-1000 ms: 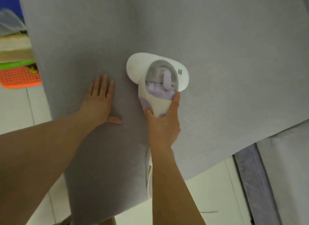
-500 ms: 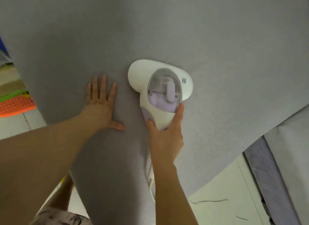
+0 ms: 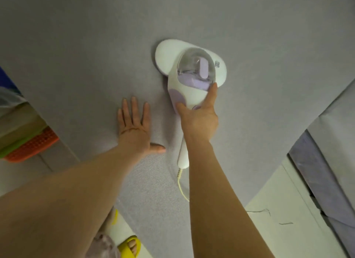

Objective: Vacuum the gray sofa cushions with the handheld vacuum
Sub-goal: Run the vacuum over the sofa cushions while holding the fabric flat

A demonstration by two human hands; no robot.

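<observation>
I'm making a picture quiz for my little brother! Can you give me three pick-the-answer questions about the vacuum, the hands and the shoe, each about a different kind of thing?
1. Where is the left hand?
A. Flat on the gray cushion, beside the vacuum
B. On top of the vacuum
C. On the floor

2. What colour is the slipper near the bottom edge?
A. Red
B. Yellow
C. Blue

3. What is the right hand doing?
A. Hanging open in the air
B. Pulling the cord
C. Gripping the vacuum's body

Answers:
1 A: its fingers are spread on the fabric, left of the vacuum and apart from it.
2 B: the slipper on the foot is bright yellow.
3 C: the thumb and fingers wrap the white and purple body, just below the clear dome.
</observation>
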